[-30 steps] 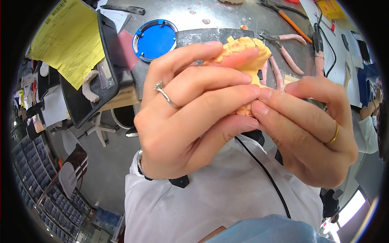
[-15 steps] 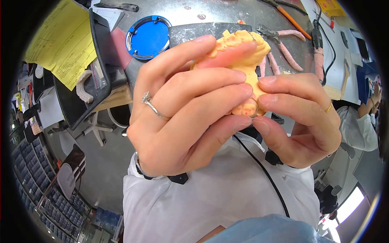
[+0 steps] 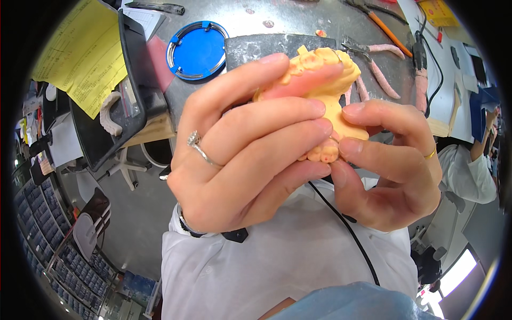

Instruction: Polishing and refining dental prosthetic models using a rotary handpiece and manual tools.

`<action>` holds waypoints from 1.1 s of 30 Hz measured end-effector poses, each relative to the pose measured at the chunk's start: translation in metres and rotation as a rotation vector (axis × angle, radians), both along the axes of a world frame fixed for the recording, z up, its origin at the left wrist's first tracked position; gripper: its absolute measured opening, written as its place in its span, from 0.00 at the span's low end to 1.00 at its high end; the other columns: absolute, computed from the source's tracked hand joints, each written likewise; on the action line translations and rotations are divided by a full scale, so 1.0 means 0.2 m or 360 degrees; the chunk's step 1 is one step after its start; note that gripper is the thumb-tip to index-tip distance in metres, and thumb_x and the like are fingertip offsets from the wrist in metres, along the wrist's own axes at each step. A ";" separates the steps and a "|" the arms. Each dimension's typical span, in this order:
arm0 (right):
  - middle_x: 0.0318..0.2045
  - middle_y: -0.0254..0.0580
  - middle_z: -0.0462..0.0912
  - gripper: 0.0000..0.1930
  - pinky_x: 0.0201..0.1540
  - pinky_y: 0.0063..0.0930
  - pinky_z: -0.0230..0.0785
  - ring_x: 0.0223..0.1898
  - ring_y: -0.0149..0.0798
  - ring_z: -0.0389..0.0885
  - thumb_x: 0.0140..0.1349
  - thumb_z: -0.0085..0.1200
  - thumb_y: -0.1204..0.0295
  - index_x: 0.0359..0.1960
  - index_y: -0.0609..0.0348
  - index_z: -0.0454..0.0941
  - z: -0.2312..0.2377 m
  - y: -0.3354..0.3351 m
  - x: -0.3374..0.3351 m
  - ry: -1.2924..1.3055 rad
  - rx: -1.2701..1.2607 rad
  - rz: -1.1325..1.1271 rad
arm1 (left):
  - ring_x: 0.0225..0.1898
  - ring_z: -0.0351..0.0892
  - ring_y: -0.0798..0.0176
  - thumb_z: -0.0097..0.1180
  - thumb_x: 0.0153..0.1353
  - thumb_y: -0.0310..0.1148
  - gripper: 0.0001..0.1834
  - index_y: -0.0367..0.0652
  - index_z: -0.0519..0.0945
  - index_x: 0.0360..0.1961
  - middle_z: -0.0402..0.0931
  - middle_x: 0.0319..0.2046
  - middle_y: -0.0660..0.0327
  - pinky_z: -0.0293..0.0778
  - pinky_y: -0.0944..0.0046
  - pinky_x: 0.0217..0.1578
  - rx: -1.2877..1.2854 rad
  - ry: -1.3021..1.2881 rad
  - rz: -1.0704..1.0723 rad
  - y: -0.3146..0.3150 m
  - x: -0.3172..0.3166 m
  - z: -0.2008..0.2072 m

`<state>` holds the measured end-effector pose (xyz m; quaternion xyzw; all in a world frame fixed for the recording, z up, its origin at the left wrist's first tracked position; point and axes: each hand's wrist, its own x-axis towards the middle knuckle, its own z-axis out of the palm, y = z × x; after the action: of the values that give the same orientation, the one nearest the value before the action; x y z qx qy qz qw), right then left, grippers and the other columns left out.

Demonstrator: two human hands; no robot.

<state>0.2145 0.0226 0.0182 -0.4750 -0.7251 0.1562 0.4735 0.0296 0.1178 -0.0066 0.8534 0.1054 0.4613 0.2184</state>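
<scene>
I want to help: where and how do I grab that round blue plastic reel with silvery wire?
Probably pinch the round blue plastic reel by its far rim, coming from the far side. It lies flat on the grey metal table, with bare metal beyond that edge; the dusty black slab and the person's left hand crowd its right.

The dental model (image 3: 349, 79), centre frame, is pale yellow with a pink band (image 3: 306, 80). Upper left, the paper sheet (image 3: 80, 53) is yellow with rows of dark print; the spool (image 3: 197, 50), right of it, is blue. Pliers handles (image 3: 381, 77), upper right, are pink; one tool handle (image 3: 388, 36) is orange. The bench (image 3: 304, 22) is grey with reddish spots (image 3: 268, 24). The coat (image 3: 288, 250), lower centre, is white.
</scene>
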 end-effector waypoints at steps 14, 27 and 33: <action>0.42 0.62 0.76 0.15 0.32 0.22 0.71 0.35 0.40 0.77 0.45 0.62 0.82 0.37 0.66 0.75 -0.03 -0.01 -0.01 -0.0066 0.0052 -0.0043 | 0.42 0.79 0.49 0.65 0.47 0.32 0.15 0.34 0.80 0.35 0.80 0.35 0.50 0.70 0.51 0.54 -0.0020 0.0099 0.0059 -0.02 -0.01 0.02; 0.40 0.55 0.78 0.18 0.45 0.29 0.69 0.40 0.41 0.78 0.46 0.63 0.76 0.40 0.67 0.75 -0.03 -0.01 -0.01 0.0019 -0.0010 -0.0113 | 0.44 0.78 0.48 0.65 0.47 0.31 0.15 0.34 0.79 0.34 0.80 0.35 0.50 0.68 0.52 0.55 -0.0058 0.0066 0.0061 -0.03 0.00 0.01; 0.40 0.56 0.78 0.16 0.43 0.28 0.69 0.39 0.41 0.78 0.46 0.62 0.77 0.39 0.67 0.76 -0.04 -0.01 -0.02 0.0026 0.0012 -0.0086 | 0.44 0.78 0.47 0.64 0.47 0.30 0.15 0.33 0.79 0.35 0.80 0.35 0.49 0.68 0.52 0.55 -0.0016 0.0013 0.0050 -0.02 0.00 0.00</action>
<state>0.2095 0.0212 0.0102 -0.4913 -0.7088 0.1445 0.4852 0.0291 0.1144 -0.0060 0.8524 0.1221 0.4608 0.2150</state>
